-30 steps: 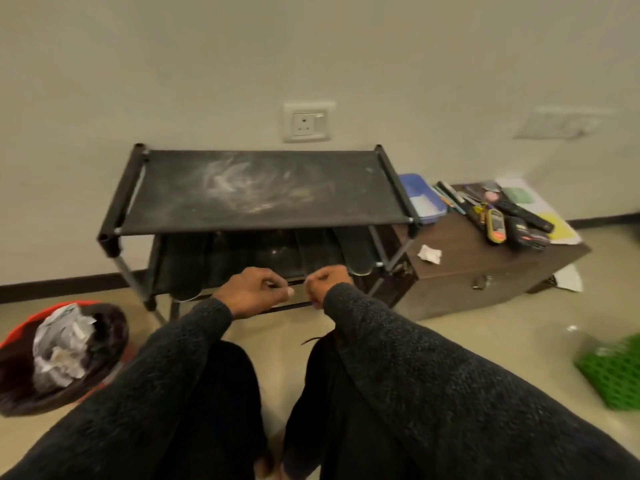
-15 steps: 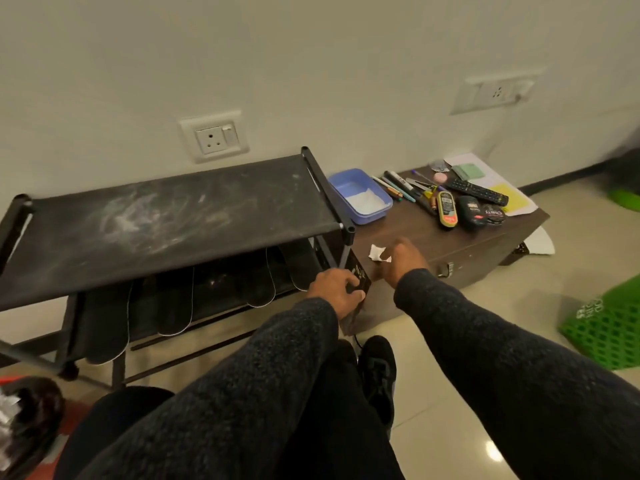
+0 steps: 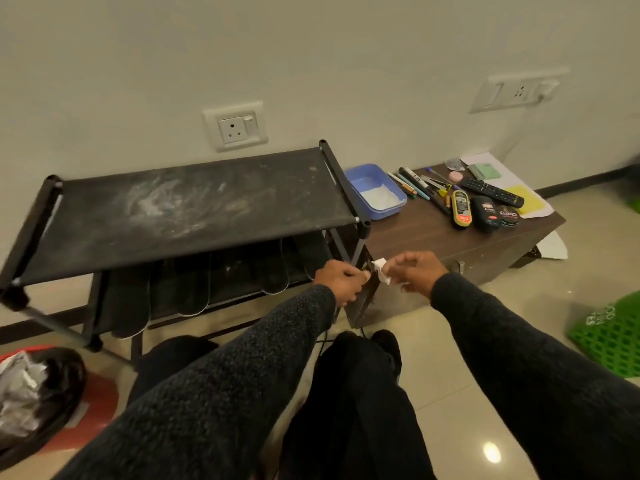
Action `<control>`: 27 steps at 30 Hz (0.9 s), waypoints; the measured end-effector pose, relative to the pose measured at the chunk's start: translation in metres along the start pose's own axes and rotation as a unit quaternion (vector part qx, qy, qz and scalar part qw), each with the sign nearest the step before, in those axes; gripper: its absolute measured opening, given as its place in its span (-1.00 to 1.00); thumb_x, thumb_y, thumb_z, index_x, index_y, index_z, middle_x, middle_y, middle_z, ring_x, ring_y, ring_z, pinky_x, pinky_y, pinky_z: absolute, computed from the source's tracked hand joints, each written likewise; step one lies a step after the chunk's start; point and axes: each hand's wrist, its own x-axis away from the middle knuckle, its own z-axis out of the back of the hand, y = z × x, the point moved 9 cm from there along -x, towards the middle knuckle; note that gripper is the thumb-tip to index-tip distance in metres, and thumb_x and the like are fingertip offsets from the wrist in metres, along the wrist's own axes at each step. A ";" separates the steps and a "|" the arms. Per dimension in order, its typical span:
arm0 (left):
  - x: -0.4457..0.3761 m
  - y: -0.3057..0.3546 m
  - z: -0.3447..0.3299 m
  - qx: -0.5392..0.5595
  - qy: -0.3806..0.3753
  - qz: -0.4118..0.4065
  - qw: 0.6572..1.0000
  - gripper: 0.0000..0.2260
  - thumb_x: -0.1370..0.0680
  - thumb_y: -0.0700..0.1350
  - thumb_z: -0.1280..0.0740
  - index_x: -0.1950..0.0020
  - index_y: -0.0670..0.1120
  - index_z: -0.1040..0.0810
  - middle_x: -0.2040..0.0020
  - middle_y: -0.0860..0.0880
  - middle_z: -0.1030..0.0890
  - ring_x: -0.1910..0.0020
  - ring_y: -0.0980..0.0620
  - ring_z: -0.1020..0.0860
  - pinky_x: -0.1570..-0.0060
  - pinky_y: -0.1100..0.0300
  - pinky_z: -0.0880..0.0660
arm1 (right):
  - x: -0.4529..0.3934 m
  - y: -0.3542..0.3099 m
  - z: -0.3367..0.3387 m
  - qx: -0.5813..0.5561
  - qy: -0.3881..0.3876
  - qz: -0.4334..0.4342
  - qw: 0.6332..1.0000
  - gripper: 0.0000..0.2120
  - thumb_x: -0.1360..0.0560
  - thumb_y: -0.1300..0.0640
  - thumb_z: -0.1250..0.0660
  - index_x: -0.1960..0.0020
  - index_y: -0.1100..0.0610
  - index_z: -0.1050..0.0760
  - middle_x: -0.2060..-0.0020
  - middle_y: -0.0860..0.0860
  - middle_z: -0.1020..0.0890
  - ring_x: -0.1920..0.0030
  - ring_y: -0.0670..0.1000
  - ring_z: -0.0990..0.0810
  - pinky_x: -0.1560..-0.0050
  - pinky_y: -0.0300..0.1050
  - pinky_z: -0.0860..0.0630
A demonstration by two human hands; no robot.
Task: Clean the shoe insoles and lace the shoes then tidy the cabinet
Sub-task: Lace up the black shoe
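1. Your right hand [image 3: 417, 271] pinched a white wipe [image 3: 382, 274]; your left hand [image 3: 341, 280] was curled, what it held hidden.
2. A second ago both fists met at the rack [image 3: 194, 216]; you'd since fetched the wipe from the brown cabinet [image 3: 450, 237]; cleaning looked next.
3. Roughly six insoles [image 3: 194, 289] hung under the rack; one shoe [image 3: 389, 344] showed near.
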 end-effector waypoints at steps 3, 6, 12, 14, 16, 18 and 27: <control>0.025 -0.014 0.010 0.120 -0.008 0.071 0.990 -0.76 -0.62 0.07 -0.37 -0.10 -0.09 -0.64 -0.04 -0.09 -0.71 0.09 0.01 -0.65 0.13 0.17 -0.59 | 0.029 -0.017 -0.035 -0.039 -0.055 0.027 0.997 -0.80 -0.44 0.34 -0.50 -0.01 0.19 -0.56 0.16 0.13 -0.69 0.24 0.01 -0.63 0.26 -0.09 -0.56; 0.050 -0.032 0.045 0.153 0.048 0.065 0.985 -0.92 -0.56 -0.05 -0.46 0.02 -0.02 -0.62 0.07 -0.09 -0.70 0.16 0.02 -0.64 0.17 0.17 -0.57 | 0.052 -0.045 -0.090 -0.026 -0.107 0.064 0.992 -0.78 -0.46 0.38 -0.47 -0.06 0.23 -0.52 0.21 0.16 -0.67 0.29 0.03 -0.62 0.32 -0.12 -0.56; 0.128 -0.114 0.194 0.133 0.228 0.063 0.963 -0.81 -0.49 -0.07 -0.53 -0.08 -0.07 -0.71 0.15 -0.05 -0.70 0.26 0.05 -0.67 0.30 0.26 -0.59 | 0.086 -0.101 -0.244 0.094 -0.172 0.146 0.970 -0.82 -0.47 0.31 -0.51 -0.04 0.27 -0.59 0.25 0.16 -0.69 0.35 0.00 -0.61 0.35 -0.12 -0.55; 0.155 -0.165 0.235 0.155 0.268 0.098 0.946 -0.83 -0.45 -0.04 -0.54 0.00 -0.05 -0.72 0.18 -0.05 -0.71 0.21 -0.01 -0.69 0.07 0.10 -0.67 | 0.099 -0.114 -0.298 0.121 -0.201 0.156 0.959 -0.83 -0.48 0.28 -0.51 -0.05 0.23 -0.62 0.24 0.13 -0.70 0.30 0.02 -0.63 0.26 -0.06 -0.58; 0.162 -0.264 0.268 0.218 0.312 0.153 0.912 -0.69 -0.33 0.09 -0.54 0.06 -0.09 -0.73 0.19 -0.08 -0.73 0.17 -0.11 -0.71 -0.03 -0.10 -0.65 | 0.119 -0.125 -0.359 0.125 -0.236 0.160 0.950 -0.85 -0.48 0.28 -0.50 -0.04 0.23 -0.63 0.21 0.14 -0.69 0.26 0.03 -0.63 0.23 -0.04 -0.60; 0.173 -0.366 0.283 0.271 0.341 0.236 0.869 -0.44 -0.18 0.21 -0.52 -0.02 -0.14 -0.72 0.11 -0.09 -0.75 0.06 -0.18 -0.72 -0.08 -0.16 -0.64 | 0.141 -0.131 -0.417 0.123 -0.278 0.157 0.940 -0.88 -0.49 0.26 -0.49 -0.02 0.22 -0.63 0.14 0.17 -0.70 0.21 0.05 -0.63 0.20 -0.04 -0.61; 0.289 -0.474 0.332 0.370 0.480 0.328 0.725 -0.73 -0.37 -0.06 -0.55 -0.03 -0.10 -0.74 0.06 -0.13 -0.73 0.03 -0.16 -0.69 -0.09 -0.04 -0.65 | 0.176 -0.079 -0.610 0.212 -0.371 0.084 0.900 -0.91 -0.53 0.13 -0.45 -0.03 0.09 -0.62 0.06 0.06 -0.70 0.05 0.02 -0.67 0.13 -0.09 -0.66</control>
